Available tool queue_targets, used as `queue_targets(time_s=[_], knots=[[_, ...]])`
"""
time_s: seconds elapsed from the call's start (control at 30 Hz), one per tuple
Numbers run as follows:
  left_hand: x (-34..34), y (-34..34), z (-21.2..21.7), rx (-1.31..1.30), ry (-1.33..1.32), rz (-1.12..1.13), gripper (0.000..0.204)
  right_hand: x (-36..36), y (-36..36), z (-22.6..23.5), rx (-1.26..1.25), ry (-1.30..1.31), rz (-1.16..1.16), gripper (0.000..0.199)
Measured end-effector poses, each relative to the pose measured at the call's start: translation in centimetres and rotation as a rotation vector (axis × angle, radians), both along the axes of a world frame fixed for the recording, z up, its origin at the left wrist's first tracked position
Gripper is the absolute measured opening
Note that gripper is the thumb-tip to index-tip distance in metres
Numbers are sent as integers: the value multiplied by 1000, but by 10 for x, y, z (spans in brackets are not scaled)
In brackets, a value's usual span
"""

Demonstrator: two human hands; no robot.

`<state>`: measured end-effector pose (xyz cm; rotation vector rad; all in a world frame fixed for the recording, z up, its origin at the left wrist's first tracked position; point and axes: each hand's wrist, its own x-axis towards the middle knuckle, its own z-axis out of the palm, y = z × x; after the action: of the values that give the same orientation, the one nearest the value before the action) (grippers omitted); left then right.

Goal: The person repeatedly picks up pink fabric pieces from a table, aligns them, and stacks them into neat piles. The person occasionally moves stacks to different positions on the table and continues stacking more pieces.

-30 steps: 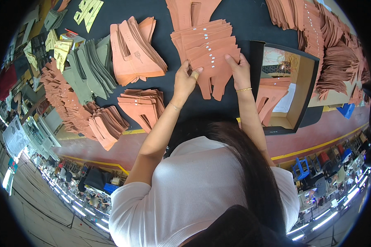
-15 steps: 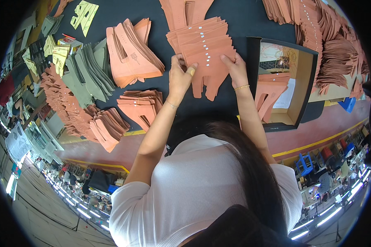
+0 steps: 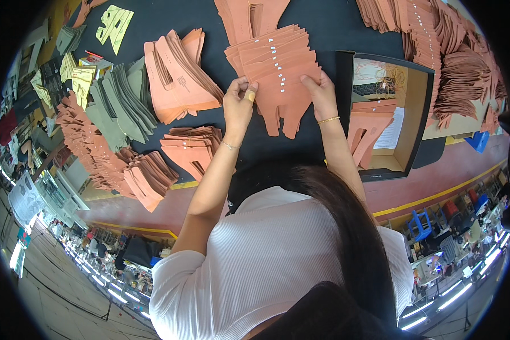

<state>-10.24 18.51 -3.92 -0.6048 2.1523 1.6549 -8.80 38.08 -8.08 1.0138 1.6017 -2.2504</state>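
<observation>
Head view. A fanned stack (image 3: 286, 99) of orange cut pieces lies between the two hands, above the black table (image 3: 317, 25), its layers stepped so that a column of small white labels (image 3: 279, 75) shows down the middle. The right hand (image 3: 322, 96) is clamped on the stack's right edge, thumb on the front piece and fingers behind. The left hand (image 3: 239, 106) is at the opposite edge, its fingers bent and its thumb tip meeting the stack; whether they pinch it cannot be told. Another orange pile (image 3: 248, 17) lies just beyond, partly covered from this angle by the stack. To the left are a large orange bundle (image 3: 184, 88), a smaller bundle (image 3: 188, 144) nearer the person, and a green bundle (image 3: 119, 105). To the right, an open black box (image 3: 429, 113) contains orange pieces (image 3: 374, 123) and a white sheet (image 3: 392, 131).
</observation>
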Motion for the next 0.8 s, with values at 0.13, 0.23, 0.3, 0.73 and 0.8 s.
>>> queue_targets(time_s=[0.13, 0.23, 0.3, 0.73, 0.8], knots=[[1, 2, -2, 12, 18, 2, 27, -3, 4, 2, -29, -27, 17, 30], [0, 5, -2, 18, 13, -29, 25, -5, 5, 2, -30, -15, 14, 30], [-3, 7, -1, -1, 15, -30, 26, -6, 5, 2, -27, -6, 7, 30], [4, 11, 3, -11, -20, -161, 35, -9, 9, -10, 130, -41, 147, 28], [7, 10, 2, -41, -19, -174, 34, -8, 9, -13, 139, -37, 155, 27]])
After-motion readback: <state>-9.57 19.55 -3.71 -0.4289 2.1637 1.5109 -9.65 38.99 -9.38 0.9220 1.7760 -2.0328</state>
